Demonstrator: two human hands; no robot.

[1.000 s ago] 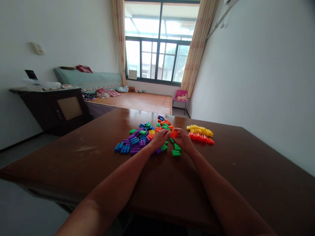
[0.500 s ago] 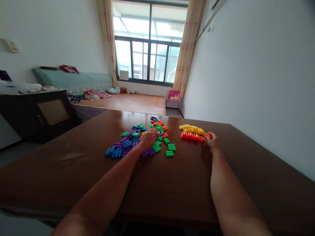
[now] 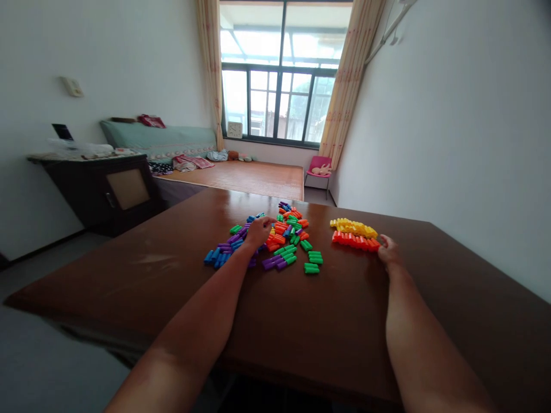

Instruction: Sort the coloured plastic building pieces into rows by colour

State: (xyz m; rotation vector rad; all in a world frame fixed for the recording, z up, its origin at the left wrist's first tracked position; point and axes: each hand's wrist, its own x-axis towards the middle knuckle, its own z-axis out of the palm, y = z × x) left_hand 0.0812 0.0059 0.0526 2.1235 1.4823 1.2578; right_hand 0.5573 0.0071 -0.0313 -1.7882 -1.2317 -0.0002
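Observation:
A pile of small plastic pieces [image 3: 284, 250] in green, purple, blue and orange lies on the table [image 3: 310, 321], many of them side by side in short groups. My left hand [image 3: 259, 231] is over the pile's left-middle part with its fingers curled together; whatever they may hold is hidden. To the right, a row of orange pieces [image 3: 355, 241] runs in front of a row of yellow pieces [image 3: 353, 226]. My right hand [image 3: 388, 250] is at the right end of the orange row, thumb and fingers closed around its last piece.
Beyond the table are a low bed [image 3: 258, 178] and a pink chair [image 3: 318, 165] holding a soft toy. A dark cabinet [image 3: 94, 183] stands at the left. White walls flank both sides, with a curtained window [image 3: 279, 103] at the back.
My right hand has brought its orange piece against the end of the orange row. My left hand has shifted left over the pile and its fingers have curled in. The view has turned left.

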